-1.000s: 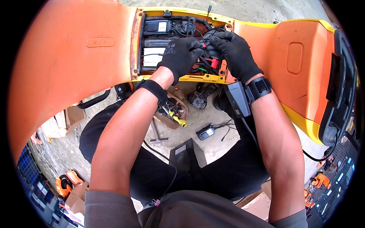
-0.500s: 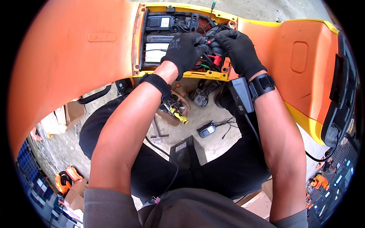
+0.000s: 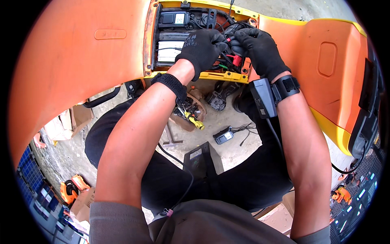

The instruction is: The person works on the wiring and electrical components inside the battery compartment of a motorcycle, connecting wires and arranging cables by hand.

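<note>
Both my hands, in black gloves, work over an open compartment point(image 3: 234, 76) in an orange and yellow machine body. My left hand point(image 3: 202, 48) is closed, its thumb and fingers pinched together on a thin black cable. Close by on the right, my right hand point(image 3: 262, 49) pinches black cable as well; its fingertips partly hide it. A small red piece point(image 3: 228, 40) shows on the wiring between the hands. Below them lie a red connector point(image 3: 236, 60) and thick black corrugated tubing point(image 3: 237, 50). A black box with a pale label point(image 3: 174, 18) sits at the compartment's far left.
Beneath the compartment stand an open bag of small dark parts point(image 3: 187, 122) with a yellow-handled tool point(image 3: 195, 121) on it, a hammer-like metal tool point(image 3: 172, 142), and a small black device with cables point(image 3: 223, 136). The orange cover point(image 3: 89, 61) spreads left; an orange housing point(image 3: 327, 73) rises right.
The whole view has shifted slightly, the scene sliding a little right and, near the compartment, up. Both hands stay pinched over the same wiring, with only slight finger movement.
</note>
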